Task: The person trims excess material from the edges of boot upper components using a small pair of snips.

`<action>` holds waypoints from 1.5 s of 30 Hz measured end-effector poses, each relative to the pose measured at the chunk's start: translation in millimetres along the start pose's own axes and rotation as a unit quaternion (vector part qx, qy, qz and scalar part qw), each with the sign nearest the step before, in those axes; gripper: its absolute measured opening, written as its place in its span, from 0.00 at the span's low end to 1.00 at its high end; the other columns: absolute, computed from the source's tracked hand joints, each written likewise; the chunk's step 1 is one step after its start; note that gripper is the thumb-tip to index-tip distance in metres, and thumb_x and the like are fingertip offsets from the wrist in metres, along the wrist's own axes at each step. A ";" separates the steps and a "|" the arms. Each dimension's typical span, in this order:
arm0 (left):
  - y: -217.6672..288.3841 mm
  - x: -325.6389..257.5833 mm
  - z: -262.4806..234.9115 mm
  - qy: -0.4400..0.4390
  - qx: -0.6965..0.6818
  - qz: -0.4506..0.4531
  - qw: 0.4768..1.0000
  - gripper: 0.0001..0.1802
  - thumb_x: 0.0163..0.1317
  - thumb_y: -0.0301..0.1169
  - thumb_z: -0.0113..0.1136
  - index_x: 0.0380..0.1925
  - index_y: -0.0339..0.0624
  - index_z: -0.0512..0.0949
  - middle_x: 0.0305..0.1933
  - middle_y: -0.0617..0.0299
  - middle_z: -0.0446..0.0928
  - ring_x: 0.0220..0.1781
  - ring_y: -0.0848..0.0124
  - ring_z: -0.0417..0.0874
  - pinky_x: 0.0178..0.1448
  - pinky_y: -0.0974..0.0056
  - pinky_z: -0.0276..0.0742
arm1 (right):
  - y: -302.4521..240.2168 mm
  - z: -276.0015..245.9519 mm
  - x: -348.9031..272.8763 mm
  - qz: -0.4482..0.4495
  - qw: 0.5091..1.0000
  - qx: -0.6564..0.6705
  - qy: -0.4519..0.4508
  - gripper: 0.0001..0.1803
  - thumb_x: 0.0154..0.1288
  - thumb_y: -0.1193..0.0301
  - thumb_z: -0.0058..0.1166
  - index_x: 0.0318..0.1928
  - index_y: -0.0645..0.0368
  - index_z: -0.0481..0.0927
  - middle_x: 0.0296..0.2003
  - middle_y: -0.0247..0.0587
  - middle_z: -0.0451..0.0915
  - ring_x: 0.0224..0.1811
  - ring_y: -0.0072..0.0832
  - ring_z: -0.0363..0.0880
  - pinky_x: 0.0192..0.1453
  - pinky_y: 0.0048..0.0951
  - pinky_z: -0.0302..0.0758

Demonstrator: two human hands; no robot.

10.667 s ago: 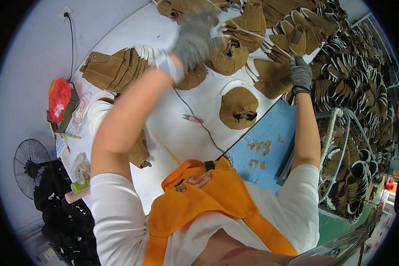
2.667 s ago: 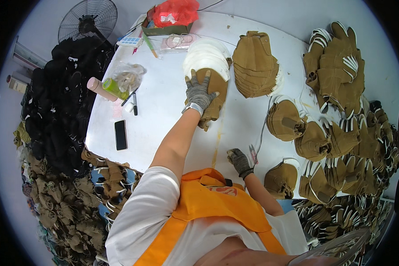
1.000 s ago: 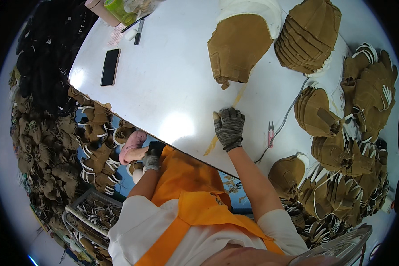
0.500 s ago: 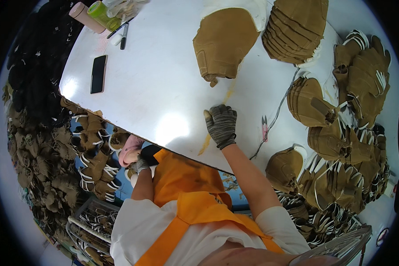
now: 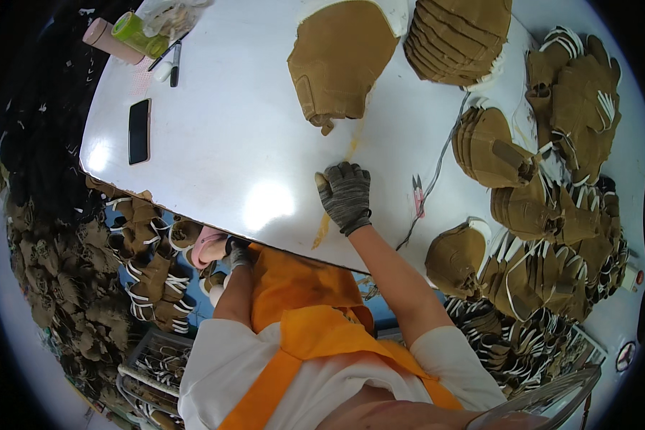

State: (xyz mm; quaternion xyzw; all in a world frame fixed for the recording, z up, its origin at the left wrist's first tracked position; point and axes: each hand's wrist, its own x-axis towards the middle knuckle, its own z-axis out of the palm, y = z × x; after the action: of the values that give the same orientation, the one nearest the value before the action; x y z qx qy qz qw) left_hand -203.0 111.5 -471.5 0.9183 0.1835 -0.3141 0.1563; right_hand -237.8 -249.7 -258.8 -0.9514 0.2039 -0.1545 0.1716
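Observation:
My right hand (image 5: 345,197), in a grey striped knit glove, rests on the white table (image 5: 215,129) with its fingers curled in and no object showing in it. Beyond it lies a brown shoe upper (image 5: 340,61) with a white lining. To its right are small pink-handled thread snips (image 5: 418,197). Down below the table edge, my left hand (image 5: 238,254), also gloved, is beside a foot in a pink clog (image 5: 208,245). Its fingers are mostly hidden, so its grip does not show.
Stacked brown uppers (image 5: 459,39) and more piles (image 5: 527,211) line the table's right side, near a grey cord (image 5: 444,154). A phone (image 5: 140,132), marker (image 5: 175,66), pink bottle (image 5: 111,39) and green cup (image 5: 137,32) are at left. Heaped uppers (image 5: 64,301) cover the floor.
The whole view has shifted, moving the table things slightly left and up. My right hand stays on the table. My left hand stays low, and the pink clog shows less.

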 end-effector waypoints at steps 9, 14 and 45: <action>-7.1 -2.3 -4.7 -0.010 0.012 0.005 1.000 0.42 0.48 0.57 0.61 0.54 0.32 0.70 0.55 0.48 0.74 0.56 0.50 0.74 0.57 0.54 0.71 | -1.3 -1.7 3.7 0.007 1.000 -0.007 -0.005 0.09 0.56 0.63 0.57 0.29 0.52 0.74 0.29 0.38 0.74 0.34 0.38 0.72 0.42 0.42 0.66; 2.8 3.4 4.9 -0.013 -0.001 0.008 1.000 0.43 0.47 0.57 0.62 0.54 0.32 0.70 0.55 0.48 0.74 0.56 0.50 0.74 0.58 0.55 0.70 | -2.6 0.6 2.6 0.002 1.000 -0.016 -0.014 0.08 0.57 0.63 0.56 0.28 0.52 0.74 0.29 0.39 0.74 0.33 0.38 0.72 0.40 0.42 0.65; -12.4 -9.6 5.9 -0.029 -0.011 -0.007 1.000 0.46 0.45 0.57 0.66 0.55 0.31 0.68 0.57 0.50 0.73 0.58 0.51 0.73 0.59 0.56 0.70 | -4.4 2.3 3.6 0.005 1.000 -0.021 -0.022 0.08 0.55 0.63 0.57 0.30 0.51 0.75 0.29 0.38 0.73 0.34 0.39 0.71 0.40 0.42 0.65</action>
State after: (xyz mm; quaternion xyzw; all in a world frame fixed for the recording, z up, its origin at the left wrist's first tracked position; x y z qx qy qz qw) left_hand -218.5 117.9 -472.0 0.9059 0.1885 -0.3394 0.1695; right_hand -232.4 -246.9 -258.4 -0.9568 0.2082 -0.1284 0.1571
